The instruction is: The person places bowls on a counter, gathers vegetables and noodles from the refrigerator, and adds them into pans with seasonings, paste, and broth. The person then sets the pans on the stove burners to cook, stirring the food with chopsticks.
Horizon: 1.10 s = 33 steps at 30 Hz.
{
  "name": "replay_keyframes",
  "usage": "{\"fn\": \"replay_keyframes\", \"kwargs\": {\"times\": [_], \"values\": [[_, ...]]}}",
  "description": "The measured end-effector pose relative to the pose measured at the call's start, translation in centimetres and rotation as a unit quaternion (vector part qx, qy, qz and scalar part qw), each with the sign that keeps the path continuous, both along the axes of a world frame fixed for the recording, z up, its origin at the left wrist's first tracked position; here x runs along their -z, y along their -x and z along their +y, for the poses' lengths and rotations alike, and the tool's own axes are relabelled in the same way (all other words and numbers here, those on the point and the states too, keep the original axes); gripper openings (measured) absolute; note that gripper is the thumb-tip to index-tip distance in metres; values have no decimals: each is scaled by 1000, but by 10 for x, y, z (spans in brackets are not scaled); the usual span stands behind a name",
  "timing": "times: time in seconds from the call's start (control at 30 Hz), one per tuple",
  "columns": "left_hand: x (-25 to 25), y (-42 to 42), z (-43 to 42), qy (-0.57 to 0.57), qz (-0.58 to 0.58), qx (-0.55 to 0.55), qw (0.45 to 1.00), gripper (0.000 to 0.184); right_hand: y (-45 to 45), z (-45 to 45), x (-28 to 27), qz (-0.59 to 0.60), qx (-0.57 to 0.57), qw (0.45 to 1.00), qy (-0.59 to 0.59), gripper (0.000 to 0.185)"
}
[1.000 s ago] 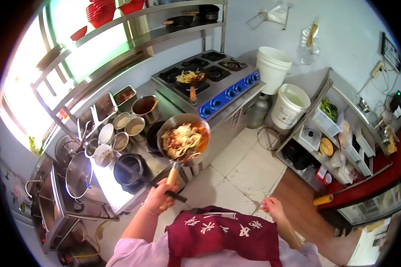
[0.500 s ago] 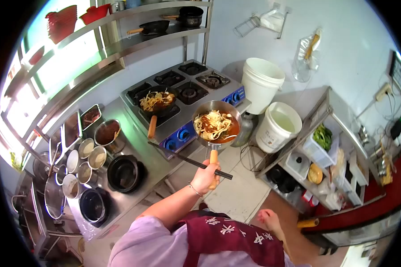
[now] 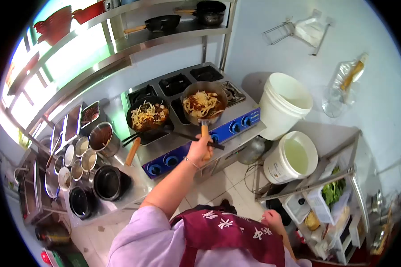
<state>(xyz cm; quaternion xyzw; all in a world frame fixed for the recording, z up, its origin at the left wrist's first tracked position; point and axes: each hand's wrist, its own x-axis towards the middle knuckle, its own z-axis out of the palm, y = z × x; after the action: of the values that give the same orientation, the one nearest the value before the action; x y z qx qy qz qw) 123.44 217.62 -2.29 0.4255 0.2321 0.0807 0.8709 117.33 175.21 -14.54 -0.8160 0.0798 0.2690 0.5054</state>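
My left hand (image 3: 202, 149) is closed around the wooden handle of a steel saucepan (image 3: 190, 119). Thick noodles (image 3: 202, 103) in reddish-brown sauce fill the pan, which is over the right part of the stove. Dark chopsticks (image 3: 180, 135) are gripped in the same hand, crossing the handle and pointing left. Left of the saucepan, a black skillet (image 3: 131, 116) with noodles and sauce sits on a front burner, its wooden handle toward me. My right hand (image 3: 272, 219) hangs by the apron at my side, fingers loosely curled, with nothing visible in it.
The gas stove (image 3: 165, 171) has blue-ringed knobs along its front. To its left, a steel counter (image 3: 124, 189) holds black pots, bowls and a sauce pot (image 3: 101, 136). White buckets (image 3: 280, 95) stand at the right, beside a rack (image 3: 354, 178) of greens and containers. Pans sit on the shelf above.
My left hand has carried the saucepan from in front of the stove to above its burners. The view has shifted, and my right hand still hangs at my side.
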Motion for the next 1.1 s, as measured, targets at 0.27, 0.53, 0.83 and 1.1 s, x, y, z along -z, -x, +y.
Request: {"fn": "replay_keyframes", "kwargs": {"times": [0.27,0.53,0.83,1.1], "values": [[23,-83,18,26,5,-117,993,17,-172,1,7,18,-157,987,8,25],[36,-119,31,71,-11,-179,981,13,-244,31,4,34,-242,970,4,24],[28,-120,37,43,48,-158,985,20,-272,102,28,-57,-431,899,51,29],[20,-40,0,-202,69,-157,964,56,-244,301,-6,-344,-520,769,143,32]]}}
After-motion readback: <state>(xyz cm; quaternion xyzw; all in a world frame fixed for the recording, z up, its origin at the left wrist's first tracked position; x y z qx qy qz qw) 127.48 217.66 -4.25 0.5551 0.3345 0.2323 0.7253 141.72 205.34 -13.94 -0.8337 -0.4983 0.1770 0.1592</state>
